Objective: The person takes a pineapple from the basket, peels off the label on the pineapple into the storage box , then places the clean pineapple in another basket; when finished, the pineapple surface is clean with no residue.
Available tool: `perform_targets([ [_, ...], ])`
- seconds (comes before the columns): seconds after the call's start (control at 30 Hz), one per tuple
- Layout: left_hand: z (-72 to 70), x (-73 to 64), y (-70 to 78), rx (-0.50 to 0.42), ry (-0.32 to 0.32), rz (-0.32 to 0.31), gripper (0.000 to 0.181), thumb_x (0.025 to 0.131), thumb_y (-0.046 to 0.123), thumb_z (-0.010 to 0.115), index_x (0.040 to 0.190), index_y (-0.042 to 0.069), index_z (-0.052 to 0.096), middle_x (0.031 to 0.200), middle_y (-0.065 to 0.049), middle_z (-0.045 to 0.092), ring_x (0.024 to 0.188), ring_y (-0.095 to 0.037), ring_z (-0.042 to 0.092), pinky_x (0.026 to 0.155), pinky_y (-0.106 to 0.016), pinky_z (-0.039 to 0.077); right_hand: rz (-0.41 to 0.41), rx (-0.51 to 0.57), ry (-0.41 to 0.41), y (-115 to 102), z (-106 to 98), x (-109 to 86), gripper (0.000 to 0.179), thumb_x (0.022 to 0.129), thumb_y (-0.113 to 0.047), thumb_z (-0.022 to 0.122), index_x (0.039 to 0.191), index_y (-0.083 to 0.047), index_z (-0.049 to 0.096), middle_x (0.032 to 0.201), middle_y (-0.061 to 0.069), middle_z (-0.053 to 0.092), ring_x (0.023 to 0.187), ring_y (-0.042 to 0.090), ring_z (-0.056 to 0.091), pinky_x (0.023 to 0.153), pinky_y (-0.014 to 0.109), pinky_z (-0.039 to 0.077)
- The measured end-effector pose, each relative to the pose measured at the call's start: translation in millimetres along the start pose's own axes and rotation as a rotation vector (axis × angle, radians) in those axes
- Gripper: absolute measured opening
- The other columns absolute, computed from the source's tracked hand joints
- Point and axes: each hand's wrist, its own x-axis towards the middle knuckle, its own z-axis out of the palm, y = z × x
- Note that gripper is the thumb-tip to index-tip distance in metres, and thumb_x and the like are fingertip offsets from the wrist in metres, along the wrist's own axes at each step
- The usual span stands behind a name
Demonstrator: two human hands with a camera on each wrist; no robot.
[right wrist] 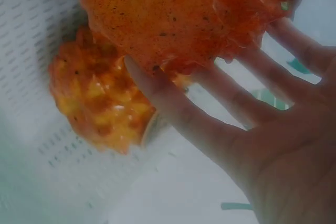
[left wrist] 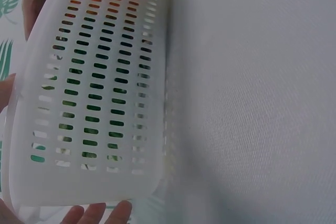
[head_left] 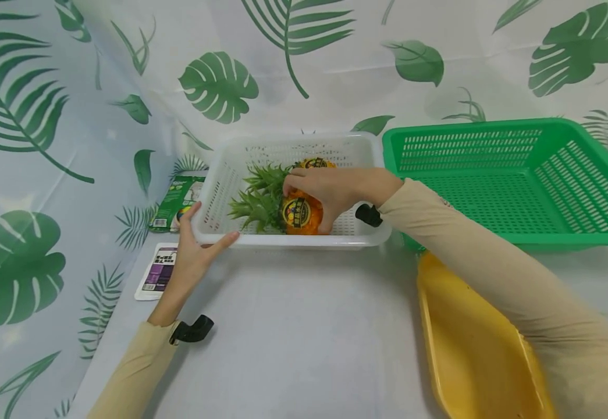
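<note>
Two orange pineapples with green crowns and black-and-yellow labels lie in a white plastic basket (head_left: pixel 288 240), crowns to the left. My right hand (head_left: pixel 335 189) reaches in from the right and grips the nearer pineapple (head_left: pixel 299 216). In the right wrist view, its fingers (right wrist: pixel 231 95) spread round that pineapple's body (right wrist: pixel 178 19), with the other pineapple (right wrist: pixel 102 98) beside it. At the basket's front left corner, my left hand (head_left: pixel 191 256) holds the rim, thumb along the front edge. Its fingertips (left wrist: pixel 119 212) show against the basket's end in the left wrist view.
A green basket (head_left: pixel 523 240) adjoins the white one on the right. A yellow tray (head_left: pixel 471 343) lies in front of it, partly under the right forearm. On the left are a green packet (head_left: pixel 170 203) and a white-and-purple packet (head_left: pixel 156 276). Leaf-patterned cloth hangs behind.
</note>
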Motion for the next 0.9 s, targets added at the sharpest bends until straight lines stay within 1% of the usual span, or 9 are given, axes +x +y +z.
perform_targets([
  [0.23,0.5,0.7,-1.3,-0.004,0.011,0.002,0.101,0.092,0.013,0.081,0.166,0.010,0.013,0.156,-0.022,0.037,0.134,-0.034,0.047,0.103,-0.049,0.046,-0.026,-0.011,0.035,-1.6,-8.4,-11.5,0.082,0.076,-0.027,0.096,0.139,-0.010,0.046,0.139,0.011,0.049,0.126,0.031,0.051,0.108,0.050,0.045],
  [0.37,0.9,1.2,-1.5,0.002,0.012,0.009,0.101,0.092,0.014,0.081,0.166,0.009,0.013,0.158,-0.022,0.036,0.138,-0.036,0.045,0.108,-0.053,0.043,-0.036,-0.009,0.050,-2.7,-13.6,-18.7,0.083,0.074,-0.026,0.098,0.138,-0.010,0.047,0.138,0.010,0.050,0.128,0.030,0.049,0.107,0.047,0.049],
  [0.47,0.6,1.7,-1.9,0.015,0.017,0.007,0.101,0.092,0.016,0.081,0.166,0.009,0.013,0.159,-0.022,0.034,0.141,-0.037,0.042,0.112,-0.056,0.039,-0.038,0.014,0.057,-5.5,-18.8,-24.8,0.085,0.074,-0.023,0.098,0.140,-0.008,0.046,0.140,0.011,0.049,0.129,0.029,0.049,0.106,0.045,0.051],
  [0.6,0.6,1.5,-1.2,0.045,0.024,0.001,0.102,0.092,0.019,0.082,0.167,0.011,0.013,0.159,-0.022,0.033,0.142,-0.037,0.041,0.116,-0.057,0.035,-0.041,0.027,0.091,-7.7,-26.9,-34.0,0.085,0.075,-0.023,0.097,0.141,-0.008,0.046,0.141,0.010,0.050,0.130,0.028,0.050,0.106,0.044,0.051],
  [0.7,0.3,1.2,0.0,0.059,0.027,0.006,0.103,0.091,0.019,0.082,0.167,0.011,0.013,0.159,-0.022,0.033,0.143,-0.038,0.039,0.118,-0.058,0.031,-0.048,0.026,0.123,-9.5,-34.4,-42.6,0.083,0.077,-0.023,0.096,0.141,-0.009,0.046,0.141,0.008,0.050,0.130,0.027,0.049,0.106,0.044,0.051],
  [0.8,-0.3,1.0,0.2,0.076,0.027,0.011,0.103,0.091,0.020,0.082,0.167,0.010,0.013,0.162,-0.023,0.029,0.147,-0.038,0.034,0.121,-0.059,0.025,-0.062,0.017,0.160,-14.4,-44.2,-54.4,0.081,0.078,-0.023,0.095,0.141,-0.009,0.046,0.141,0.008,0.050,0.129,0.028,0.049,0.104,0.046,0.052],
  [0.9,-0.3,0.2,-0.5,0.082,0.025,0.006,0.102,0.091,0.021,0.081,0.167,0.010,0.013,0.164,-0.022,0.025,0.149,-0.038,0.031,0.121,-0.060,0.023,-0.060,0.004,0.202,-21.6,-56.4,-68.5,0.082,0.078,-0.023,0.095,0.142,-0.008,0.046,0.142,0.007,0.050,0.129,0.028,0.049,0.101,0.045,0.055],
])
